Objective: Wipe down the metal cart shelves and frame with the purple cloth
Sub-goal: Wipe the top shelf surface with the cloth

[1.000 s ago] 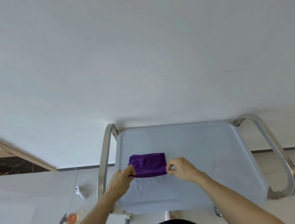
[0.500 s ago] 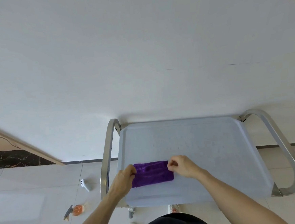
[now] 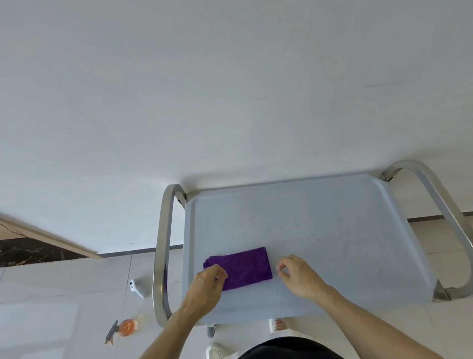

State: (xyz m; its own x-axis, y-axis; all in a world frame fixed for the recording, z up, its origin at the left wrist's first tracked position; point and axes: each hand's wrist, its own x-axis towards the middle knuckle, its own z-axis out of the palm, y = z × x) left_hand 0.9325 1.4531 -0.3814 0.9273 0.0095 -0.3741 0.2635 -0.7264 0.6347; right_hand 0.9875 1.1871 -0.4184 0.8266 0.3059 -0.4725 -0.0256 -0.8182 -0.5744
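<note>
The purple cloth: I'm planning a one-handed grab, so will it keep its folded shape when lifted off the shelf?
Probably not. The purple cloth looks soft and plush, so it would likely droop and unfold. It seems light, lying flat on the top shelf, and would likely slide easily across that smooth metal.

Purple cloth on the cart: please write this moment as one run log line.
purple cloth: folded, flat on top shelf | left hand: on cloth's left end | right hand: beside cloth, apart, holds nothing
</note>
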